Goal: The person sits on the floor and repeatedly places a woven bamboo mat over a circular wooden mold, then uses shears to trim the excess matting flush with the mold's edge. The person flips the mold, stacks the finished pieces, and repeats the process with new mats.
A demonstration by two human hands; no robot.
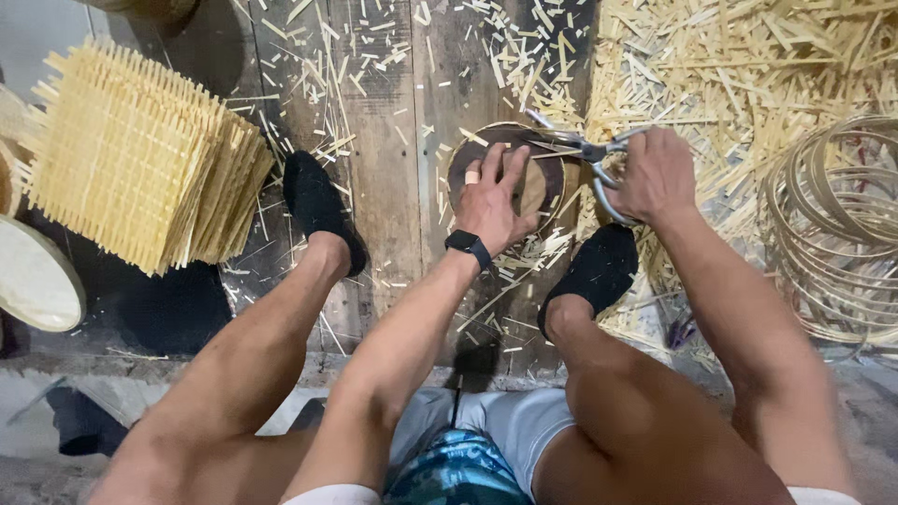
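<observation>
My left hand presses flat, fingers spread, on a round dark disc with a thin bamboo rim lying on the wooden floor. A black watch sits on that wrist. My right hand grips the handles of metal scissors, whose blades reach over the disc's upper right edge. Cut bamboo slivers lie around the disc.
A stack of woven bamboo lattice squares sits at the left. Coiled bamboo hoops lie at the right, and a heap of bamboo offcuts fills the upper right. My feet in black shoes flank the disc. A pale round lid lies far left.
</observation>
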